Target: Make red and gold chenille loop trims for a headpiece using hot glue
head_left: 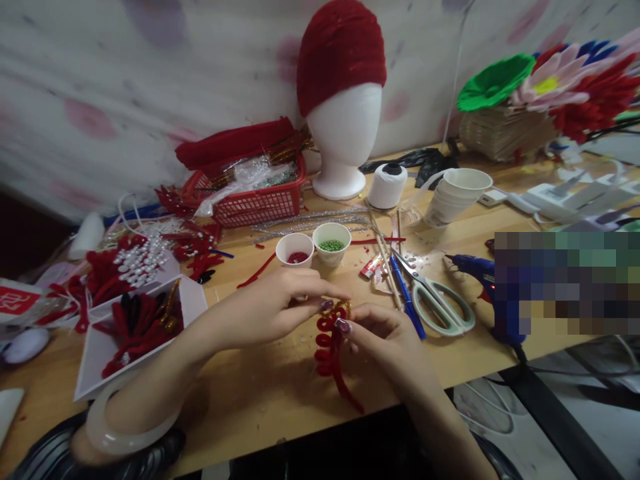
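Observation:
My left hand (273, 307) and my right hand (383, 330) meet over the wooden table (260, 387), both pinching a red looped pipe-cleaner ornament (330, 350) with a small gold piece at its top. The ornament's red tail hangs down toward the table's front edge. A pale bangle (125, 433) sits on my left wrist. Just beyond my hands stand two small paper cups, one with red beads (295, 251) and one with green beads (331, 243).
Scissors (440, 300), a blue pen and sticks lie right of my hands, with a blue glue gun (487, 283) further right. A white tray of red pieces (135, 327), a red basket (250, 193), a foam head with red cap (343, 100), thread spool and paper cups stand behind.

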A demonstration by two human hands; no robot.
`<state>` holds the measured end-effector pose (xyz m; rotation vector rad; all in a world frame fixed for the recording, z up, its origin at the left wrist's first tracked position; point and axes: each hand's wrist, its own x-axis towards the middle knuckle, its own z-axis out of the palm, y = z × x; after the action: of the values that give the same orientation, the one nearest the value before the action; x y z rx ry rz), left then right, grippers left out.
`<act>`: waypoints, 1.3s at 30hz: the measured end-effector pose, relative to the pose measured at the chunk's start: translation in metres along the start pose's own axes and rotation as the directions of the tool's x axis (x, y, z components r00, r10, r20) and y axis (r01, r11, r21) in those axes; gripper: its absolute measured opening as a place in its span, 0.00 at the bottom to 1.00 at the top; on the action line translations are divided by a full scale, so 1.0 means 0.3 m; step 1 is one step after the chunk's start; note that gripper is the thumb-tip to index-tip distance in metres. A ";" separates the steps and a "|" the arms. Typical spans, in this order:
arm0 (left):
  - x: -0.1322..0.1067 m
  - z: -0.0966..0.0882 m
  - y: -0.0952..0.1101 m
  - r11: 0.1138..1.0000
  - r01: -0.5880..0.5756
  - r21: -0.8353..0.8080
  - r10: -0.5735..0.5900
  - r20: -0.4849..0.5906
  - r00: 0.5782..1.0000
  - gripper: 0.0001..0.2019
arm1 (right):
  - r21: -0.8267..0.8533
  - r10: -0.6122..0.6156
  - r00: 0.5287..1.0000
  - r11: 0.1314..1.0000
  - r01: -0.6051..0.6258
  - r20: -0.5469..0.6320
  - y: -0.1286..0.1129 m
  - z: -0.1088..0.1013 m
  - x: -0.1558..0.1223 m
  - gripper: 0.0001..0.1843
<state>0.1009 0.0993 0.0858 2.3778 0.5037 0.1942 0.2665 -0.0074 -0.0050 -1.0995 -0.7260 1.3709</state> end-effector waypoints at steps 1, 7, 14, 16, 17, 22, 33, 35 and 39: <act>-0.004 -0.002 -0.003 1.000 -0.001 -0.005 0.001 0.008 1.000 0.15 | 0.002 0.016 1.000 1.000 -0.016 0.001 -0.001 0.003 -0.001 0.15; -0.016 -0.020 -0.020 0.999 0.017 -0.038 -0.014 0.095 0.995 0.17 | -0.029 0.008 1.000 1.000 -0.008 0.012 0.003 0.008 -0.008 0.16; -0.012 -0.027 -0.019 0.997 0.000 -0.077 0.012 0.147 0.989 0.17 | 0.008 -0.069 0.997 0.998 0.069 -0.016 0.027 0.010 -0.007 0.14; -0.012 -0.026 -0.019 0.994 0.014 -0.105 0.001 0.138 0.990 0.15 | 0.012 -0.101 0.995 0.995 0.101 -0.024 0.030 0.008 -0.007 0.13; -0.013 -0.025 -0.018 0.994 0.023 -0.109 -0.008 0.131 0.991 0.15 | 0.001 -0.116 0.993 0.993 0.116 -0.029 0.030 0.007 -0.008 0.12; -0.021 -0.024 -0.012 0.995 0.048 -0.089 -0.040 0.091 0.995 0.15 | -0.129 -0.155 0.987 0.981 0.148 -0.049 0.021 0.004 -0.019 0.12; -0.040 -0.013 0.000 0.995 0.007 -0.101 -0.001 0.058 0.998 0.15 | -0.137 -0.152 0.986 0.980 0.142 -0.065 0.016 0.014 -0.028 0.11; -0.044 -0.007 0.005 0.995 0.028 -0.093 -0.025 0.034 0.999 0.16 | -0.136 -0.151 0.986 0.981 0.140 -0.076 0.017 0.015 -0.029 0.11; -0.046 0.005 0.001 0.994 0.054 -0.092 -0.060 -0.061 0.996 0.15 | -0.110 -0.130 0.989 0.986 0.122 -0.065 0.018 0.017 -0.031 0.11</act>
<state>0.0889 0.0925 0.0848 2.2723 0.5798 0.2621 0.2585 -0.0163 -0.0064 -1.1609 -0.8091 1.1907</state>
